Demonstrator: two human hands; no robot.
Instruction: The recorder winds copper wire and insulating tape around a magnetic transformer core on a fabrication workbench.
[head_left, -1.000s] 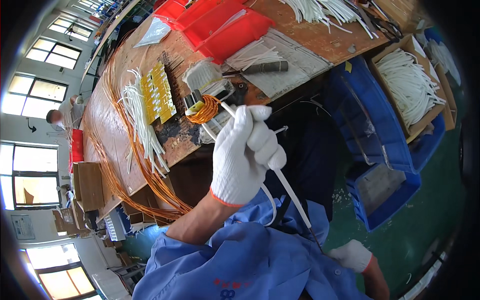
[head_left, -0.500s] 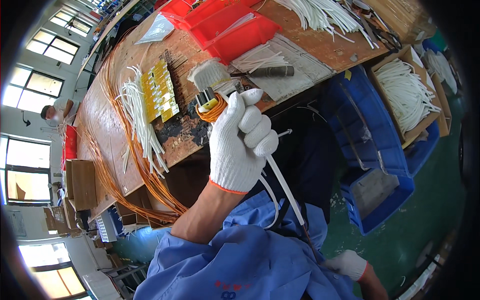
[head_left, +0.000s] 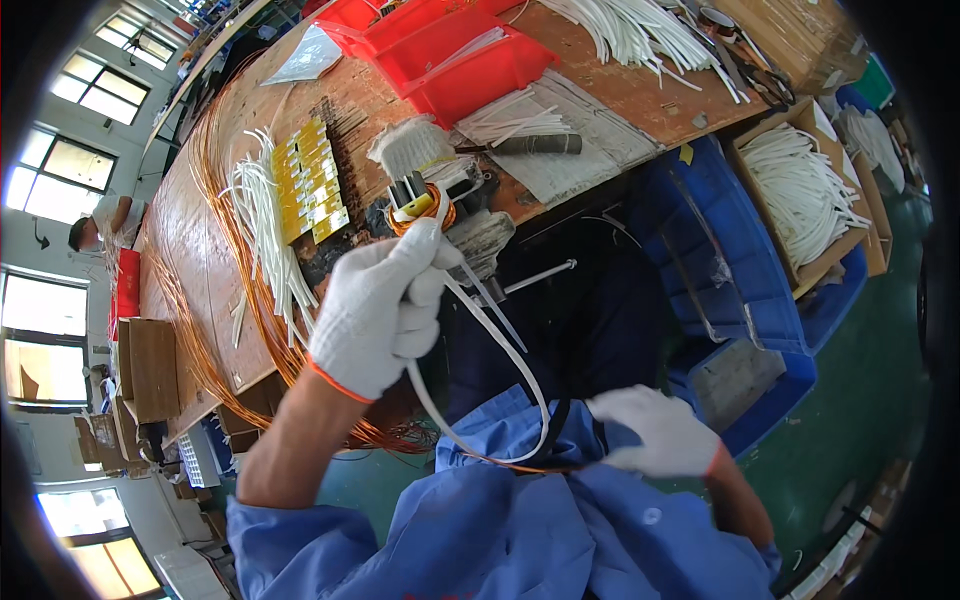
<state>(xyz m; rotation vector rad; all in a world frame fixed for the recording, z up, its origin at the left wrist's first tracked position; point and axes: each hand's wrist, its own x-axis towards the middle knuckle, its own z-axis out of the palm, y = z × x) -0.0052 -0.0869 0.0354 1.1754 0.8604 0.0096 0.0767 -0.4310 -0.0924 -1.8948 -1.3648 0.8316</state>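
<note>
My left hand [head_left: 378,318], in a white knit glove, is closed in a pinch on white sleeving [head_left: 520,360] just below a coil of copper wire [head_left: 441,212]. The coil sits around a dark slotted winding fixture [head_left: 407,188] with a yellow piece in it, at the table edge. The sleeving hangs in loops over my lap, and a length of bare copper wire [head_left: 545,469] runs along its lower end. My right hand [head_left: 660,432], also gloved and slightly blurred, is at my lap with its fingers apart; I see nothing held in it.
Left of the fixture lie yellow taped pieces [head_left: 308,180], white sleeves [head_left: 262,200] and long copper wires [head_left: 205,375]. Red bins [head_left: 480,70] stand behind. A metal bolt [head_left: 545,275] juts from the table edge. Blue crates [head_left: 735,260] and a carton of sleeves [head_left: 800,185] are at right.
My left hand has moved down and left, from beside the fixture to a pinch below the coil. My right hand has come up and inward from the lower right. The sleeving now hangs in a wider loop.
</note>
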